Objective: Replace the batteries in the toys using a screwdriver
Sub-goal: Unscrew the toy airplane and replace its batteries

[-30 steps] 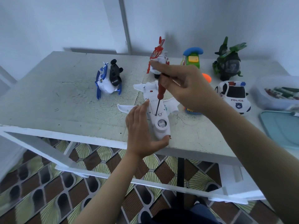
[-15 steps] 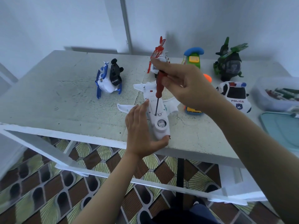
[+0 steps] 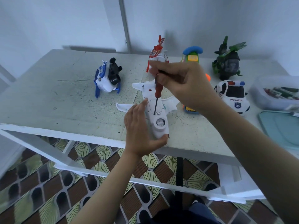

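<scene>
Toy plane [image 3: 159, 125]: laid belly-up near the front edge of the table [image 3: 64, 97].
Left hand [image 3: 140, 131]: the plane's nose is gripped, with the fingers laid straight along its side and the thumb hooked round the tip.
Right hand [image 3: 182, 84]: the screwdriver [image 3: 157, 90] is pinched at its red handle by curled fingertips.
Shaft tip: set on the plane's belly, just beside the round housing.
Police car [image 3: 233, 96]: stood apart, to the right.

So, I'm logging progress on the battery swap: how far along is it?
Done: nothing visibly finished. In hand: the left hand holds the white plane belly-up at the table edge; the right hand holds the screwdriver tip on its belly cover, which is still on. Left: opening it, swapping batteries, then the police car, green helicopter and other toys standing behind.
</scene>
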A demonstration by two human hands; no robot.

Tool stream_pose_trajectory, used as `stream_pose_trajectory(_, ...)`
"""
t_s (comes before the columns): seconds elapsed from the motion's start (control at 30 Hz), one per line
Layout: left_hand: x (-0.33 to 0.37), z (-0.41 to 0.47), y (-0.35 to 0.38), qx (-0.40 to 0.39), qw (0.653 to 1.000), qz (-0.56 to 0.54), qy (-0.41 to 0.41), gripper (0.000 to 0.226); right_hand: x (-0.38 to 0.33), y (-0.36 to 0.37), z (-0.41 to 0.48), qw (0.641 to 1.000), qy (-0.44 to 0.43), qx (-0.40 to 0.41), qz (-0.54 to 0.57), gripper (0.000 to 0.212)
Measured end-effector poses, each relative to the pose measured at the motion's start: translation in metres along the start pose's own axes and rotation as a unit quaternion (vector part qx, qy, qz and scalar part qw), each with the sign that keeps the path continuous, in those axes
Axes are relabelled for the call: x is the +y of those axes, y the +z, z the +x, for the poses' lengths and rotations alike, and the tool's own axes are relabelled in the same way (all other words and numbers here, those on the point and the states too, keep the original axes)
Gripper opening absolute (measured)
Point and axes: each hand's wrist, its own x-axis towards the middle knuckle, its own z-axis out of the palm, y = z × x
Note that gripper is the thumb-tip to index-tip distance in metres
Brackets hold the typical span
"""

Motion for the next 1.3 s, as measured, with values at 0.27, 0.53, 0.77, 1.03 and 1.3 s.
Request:
stream_pose_trajectory(0.27,0.001,-0.001,0.000,0.006,1.000,-0.007,-0.007,0.103,-0.008,0.004,0.002,0.984,-0.034,0.050,-0.169,0.025)
stream_pose_trajectory(0.53,0.001,0.000,0.000,0.006,1.000,-0.009,-0.002,0.103,-0.007,0.003,-0.001,0.966,-0.002,0.000,-0.258,0.044)
stream_pose_trajectory(0.77,0.000,-0.001,0.000,0.009,1.000,-0.013,-0.001,0.102,-0.003,0.005,-0.009,0.995,0.005,0.043,-0.086,0.033)
stream_pose_trajectory(1.03,-0.002,-0.001,0.000,0.010,1.000,-0.016,0.000,0.102,-0.001,-0.028,-0.028,0.985,-0.061,0.112,-0.114,0.033)
stream_pose_trajectory(1.3,-0.004,-0.001,0.002,0.009,1.000,-0.013,0.006,0.101,0.058,-0.054,-0.078,0.909,-0.041,-0.084,-0.407,0.032)
